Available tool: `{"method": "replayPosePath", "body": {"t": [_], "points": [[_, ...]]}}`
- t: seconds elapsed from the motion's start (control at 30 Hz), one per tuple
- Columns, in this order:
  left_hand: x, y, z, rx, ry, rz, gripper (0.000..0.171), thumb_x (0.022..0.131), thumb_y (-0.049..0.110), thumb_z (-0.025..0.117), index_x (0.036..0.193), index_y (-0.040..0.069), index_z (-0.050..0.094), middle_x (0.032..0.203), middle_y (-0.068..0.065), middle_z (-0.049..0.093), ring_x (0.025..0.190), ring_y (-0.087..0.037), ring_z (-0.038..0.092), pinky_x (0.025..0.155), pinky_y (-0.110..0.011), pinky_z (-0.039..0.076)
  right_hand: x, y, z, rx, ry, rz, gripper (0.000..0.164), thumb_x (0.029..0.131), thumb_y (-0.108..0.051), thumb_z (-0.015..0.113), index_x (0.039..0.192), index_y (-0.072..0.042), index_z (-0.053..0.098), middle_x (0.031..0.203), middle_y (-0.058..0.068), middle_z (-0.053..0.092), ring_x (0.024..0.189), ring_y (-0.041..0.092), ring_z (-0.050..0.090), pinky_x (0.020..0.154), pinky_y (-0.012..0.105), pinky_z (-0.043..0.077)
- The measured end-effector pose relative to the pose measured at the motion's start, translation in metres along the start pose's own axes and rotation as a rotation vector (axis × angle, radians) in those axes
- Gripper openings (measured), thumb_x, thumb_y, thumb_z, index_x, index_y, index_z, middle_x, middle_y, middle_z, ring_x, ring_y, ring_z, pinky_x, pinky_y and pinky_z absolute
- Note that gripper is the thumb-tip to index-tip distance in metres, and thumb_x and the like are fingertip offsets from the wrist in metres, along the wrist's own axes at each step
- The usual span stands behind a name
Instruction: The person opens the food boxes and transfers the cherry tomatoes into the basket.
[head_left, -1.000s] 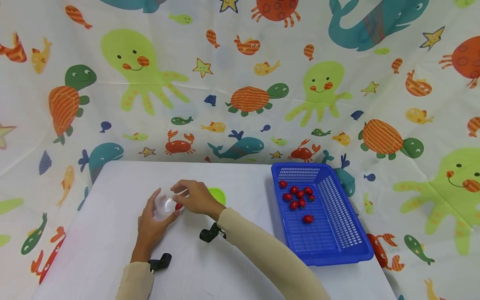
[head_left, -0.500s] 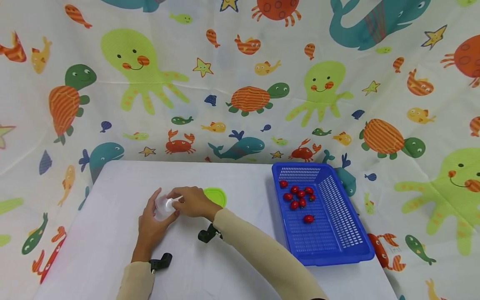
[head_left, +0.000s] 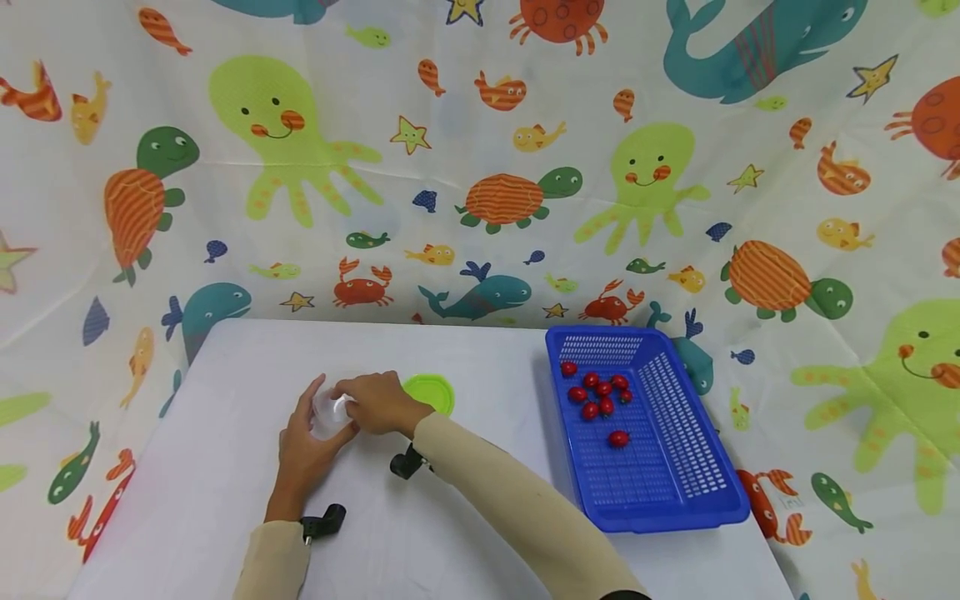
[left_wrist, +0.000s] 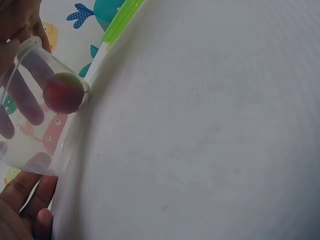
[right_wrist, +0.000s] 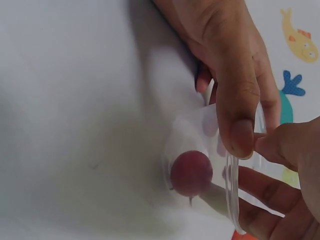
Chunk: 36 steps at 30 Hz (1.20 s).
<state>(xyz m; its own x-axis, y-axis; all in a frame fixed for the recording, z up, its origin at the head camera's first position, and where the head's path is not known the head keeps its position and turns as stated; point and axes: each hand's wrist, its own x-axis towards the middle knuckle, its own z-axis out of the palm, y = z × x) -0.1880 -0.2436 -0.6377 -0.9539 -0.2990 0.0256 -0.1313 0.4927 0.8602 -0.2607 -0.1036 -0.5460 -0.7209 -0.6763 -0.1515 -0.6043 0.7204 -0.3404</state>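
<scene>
My left hand (head_left: 303, 447) grips a small clear plastic cup (head_left: 326, 418) on the white table, thumb at the near side of the rim. One red cherry tomato (right_wrist: 191, 173) lies low inside the cup, seen through its wall; the same tomato (left_wrist: 63, 93) shows in the left wrist view. From the right, my right hand (head_left: 381, 402) reaches over the cup, its fingers (right_wrist: 270, 187) dipping in at the mouth. Those fingers are apart from the tomato and hold nothing.
A lime-green round lid (head_left: 430, 392) lies just right of the cup, partly behind my right hand. At the table's right stands a blue plastic basket (head_left: 660, 492) with several cherry tomatoes (head_left: 604, 389). A sea-animal curtain (head_left: 450, 100) hangs behind the table.
My right hand has come down and slightly left into the cup's mouth. The cherry tomato, earlier at its fingertips, now lies inside the cup. My left hand keeps its hold.
</scene>
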Motion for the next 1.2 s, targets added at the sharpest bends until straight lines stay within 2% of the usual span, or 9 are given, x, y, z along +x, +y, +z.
{"method": "replayPosePath", "body": {"t": [0.17, 0.33, 0.5, 0.67, 0.8, 1.07, 1.2], "points": [[-0.001, 0.0, 0.0, 0.023, -0.009, -0.012, 0.096, 0.081, 0.05, 0.079, 0.157, 0.044, 0.021, 0.161, -0.012, 0.035, 0.137, -0.045, 0.041, 0.104, -0.074, 0.031, 0.002, -0.002, 0.003, -0.016, -0.065, -0.007, 0.029, 0.101, -0.023, 0.056, 0.127, -0.034, 0.064, 0.123, -0.016, 0.069, 0.102, 0.004, 0.059, 0.089, 0.03, 0.041], [-0.001, -0.002, -0.001, 0.024, -0.018, -0.002, 0.096, 0.082, 0.048, 0.079, 0.157, 0.042, 0.02, 0.16, -0.014, 0.036, 0.136, -0.046, 0.041, 0.104, -0.073, 0.031, 0.003, 0.001, 0.007, 0.119, -0.084, -0.012, 0.028, 0.102, -0.021, 0.055, 0.124, -0.031, 0.068, 0.117, -0.016, 0.069, 0.099, 0.002, 0.056, 0.089, 0.027, 0.043], [0.0, -0.003, -0.002, 0.03, -0.006, 0.015, 0.096, 0.081, 0.048, 0.079, 0.157, 0.041, 0.021, 0.16, -0.015, 0.036, 0.137, -0.047, 0.04, 0.105, -0.075, 0.028, 0.004, 0.002, 0.008, 0.224, -0.074, 0.016, 0.03, 0.102, -0.022, 0.056, 0.13, -0.028, 0.065, 0.118, -0.017, 0.068, 0.102, 0.001, 0.057, 0.092, 0.027, 0.045], [-0.001, -0.004, -0.001, 0.03, 0.001, 0.027, 0.095, 0.082, 0.046, 0.079, 0.157, 0.041, 0.021, 0.159, -0.015, 0.037, 0.135, -0.046, 0.043, 0.104, -0.073, 0.03, 0.004, -0.003, 0.009, 0.214, -0.067, 0.054, 0.035, 0.102, -0.021, 0.055, 0.135, -0.029, 0.062, 0.12, -0.016, 0.068, 0.109, 0.005, 0.057, 0.093, 0.031, 0.042], [-0.002, -0.005, 0.001, 0.027, 0.006, 0.03, 0.095, 0.082, 0.045, 0.079, 0.157, 0.042, 0.021, 0.16, -0.014, 0.036, 0.135, -0.046, 0.042, 0.105, -0.072, 0.029, 0.006, -0.003, 0.013, 0.207, -0.068, 0.056, 0.034, 0.102, -0.021, 0.053, 0.134, -0.029, 0.063, 0.12, -0.014, 0.068, 0.108, 0.006, 0.056, 0.088, 0.03, 0.04], [-0.003, -0.003, 0.001, 0.02, 0.025, 0.052, 0.096, 0.081, 0.044, 0.081, 0.157, 0.04, 0.023, 0.159, -0.015, 0.037, 0.135, -0.047, 0.042, 0.106, -0.072, 0.025, 0.009, 0.0, 0.014, 0.27, -0.092, 0.07, 0.034, 0.103, -0.022, 0.052, 0.134, -0.029, 0.062, 0.123, -0.014, 0.067, 0.11, 0.006, 0.055, 0.093, 0.033, 0.04], [-0.003, -0.004, 0.002, 0.019, 0.022, 0.047, 0.096, 0.082, 0.044, 0.08, 0.157, 0.041, 0.022, 0.16, -0.014, 0.036, 0.136, -0.046, 0.042, 0.106, -0.072, 0.025, 0.008, 0.001, 0.014, 0.301, -0.087, 0.07, 0.031, 0.104, -0.023, 0.052, 0.132, -0.029, 0.064, 0.119, -0.013, 0.067, 0.106, 0.005, 0.055, 0.09, 0.032, 0.04]]}}
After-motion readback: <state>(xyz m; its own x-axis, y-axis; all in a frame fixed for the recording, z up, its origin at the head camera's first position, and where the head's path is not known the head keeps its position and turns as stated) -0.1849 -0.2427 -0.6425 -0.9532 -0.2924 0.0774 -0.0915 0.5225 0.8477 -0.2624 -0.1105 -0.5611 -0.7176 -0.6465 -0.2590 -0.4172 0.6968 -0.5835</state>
